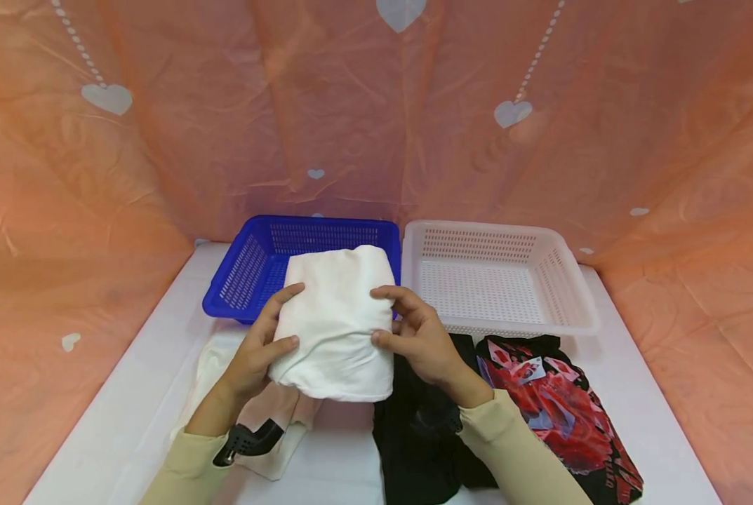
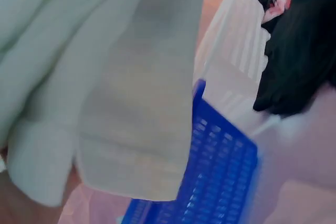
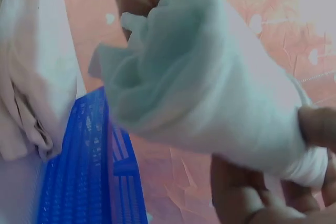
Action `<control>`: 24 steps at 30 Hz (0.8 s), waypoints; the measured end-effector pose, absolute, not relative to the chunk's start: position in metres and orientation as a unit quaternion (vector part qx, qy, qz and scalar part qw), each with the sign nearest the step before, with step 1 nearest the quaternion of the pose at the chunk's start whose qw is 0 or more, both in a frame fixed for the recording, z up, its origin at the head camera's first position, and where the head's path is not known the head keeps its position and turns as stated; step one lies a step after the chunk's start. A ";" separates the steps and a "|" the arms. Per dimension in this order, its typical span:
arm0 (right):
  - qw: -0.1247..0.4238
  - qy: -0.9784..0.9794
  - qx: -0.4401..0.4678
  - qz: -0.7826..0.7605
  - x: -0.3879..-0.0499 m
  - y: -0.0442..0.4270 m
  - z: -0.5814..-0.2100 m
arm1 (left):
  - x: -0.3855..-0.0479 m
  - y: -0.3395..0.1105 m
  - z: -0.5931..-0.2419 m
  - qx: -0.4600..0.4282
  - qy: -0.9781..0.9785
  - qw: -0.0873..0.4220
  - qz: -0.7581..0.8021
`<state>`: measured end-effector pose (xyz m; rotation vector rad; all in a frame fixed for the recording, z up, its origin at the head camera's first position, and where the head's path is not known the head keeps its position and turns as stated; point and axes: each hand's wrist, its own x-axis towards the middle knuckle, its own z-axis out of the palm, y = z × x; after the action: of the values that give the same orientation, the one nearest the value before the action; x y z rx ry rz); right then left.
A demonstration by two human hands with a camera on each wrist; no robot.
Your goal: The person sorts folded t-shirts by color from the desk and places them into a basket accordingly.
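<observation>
A folded white garment point(image 1: 338, 322) is held up between both hands, in front of the blue basket and partly covering it. My left hand point(image 1: 252, 354) grips its left edge, thumb and index finger on the near face. At the right edge my right hand point(image 1: 423, 344) pinches it in the same way; the right wrist view shows its fingers point(image 3: 241, 187) curled around the cloth point(image 3: 226, 93). Loose, rolled layers show at the garment's end there. Folds of the garment point(image 2: 142, 103) fill much of the left wrist view, where the left hand is mostly hidden.
Behind the hands stand a blue basket point(image 1: 237, 280) and, right of it, a white basket point(image 1: 565, 294). Pale clothes point(image 1: 275, 449) lie on the white table point(image 1: 111, 421) at left. Black clothing point(image 1: 408, 442) and a black garment with red print point(image 1: 565, 421) lie at right.
</observation>
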<state>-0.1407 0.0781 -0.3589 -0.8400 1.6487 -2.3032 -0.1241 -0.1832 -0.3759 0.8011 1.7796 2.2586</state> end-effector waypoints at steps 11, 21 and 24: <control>0.014 0.644 -0.217 -0.734 -0.163 0.067 -0.352 | -0.149 -0.187 -0.360 0.210 0.701 -0.043 0.680; -0.011 0.698 -0.211 -0.684 -0.187 0.056 -0.347 | -0.172 -0.181 -0.353 0.191 0.676 -0.175 0.690; -0.022 0.714 -0.211 -0.667 -0.195 0.053 -0.348 | -0.180 -0.181 -0.352 0.184 0.679 -0.199 0.683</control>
<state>-0.1945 0.0527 -0.3481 -0.6738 2.2772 -2.1245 -0.1803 -0.1812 -0.3519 0.6655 2.4534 2.4680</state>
